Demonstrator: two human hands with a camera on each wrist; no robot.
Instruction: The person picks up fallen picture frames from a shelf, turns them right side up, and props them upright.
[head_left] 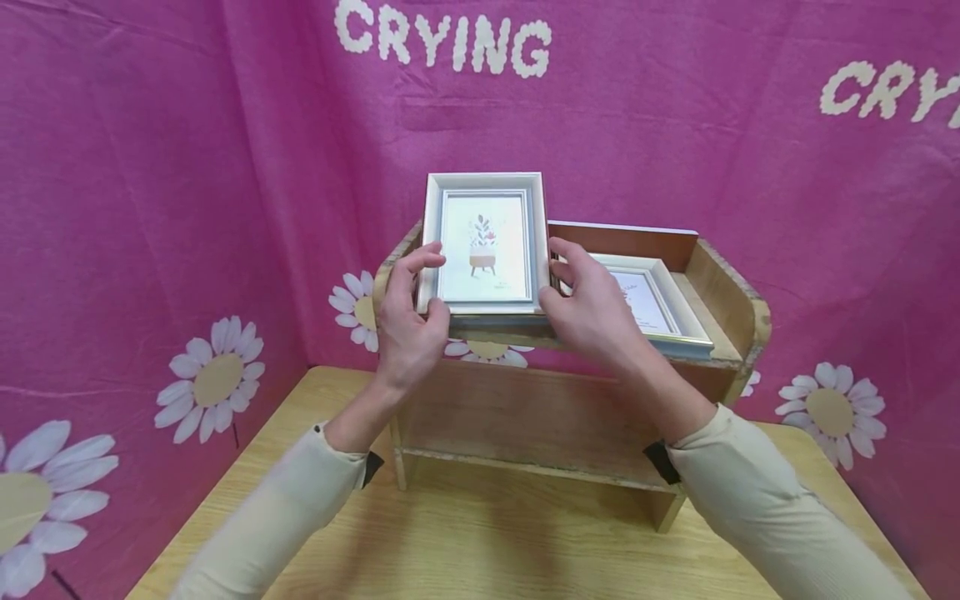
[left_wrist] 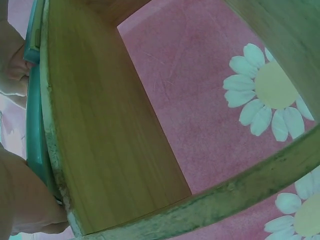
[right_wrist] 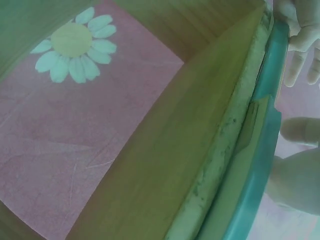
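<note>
A white picture frame (head_left: 483, 242) with a potted-plant print leans tilted over the left part of a wooden shelf's (head_left: 540, 408) top. My left hand (head_left: 411, 321) grips its left edge, fingers along the side and thumb at the lower corner. On the opposite side, my right hand (head_left: 592, 304) holds the right edge with bent fingers and thumb. A second white frame (head_left: 677, 307) lies face up on the shelf's right half, partly hidden behind my right hand. In the right wrist view, the frames' edges (right_wrist: 250, 195) lie along the shelf board.
The shelf stands on a light wood table (head_left: 420, 533), with raised side panels (head_left: 723, 292) and a low back rail (head_left: 622, 240). Pink cloth (head_left: 285, 125) with daisies and white lettering hangs behind and at both sides.
</note>
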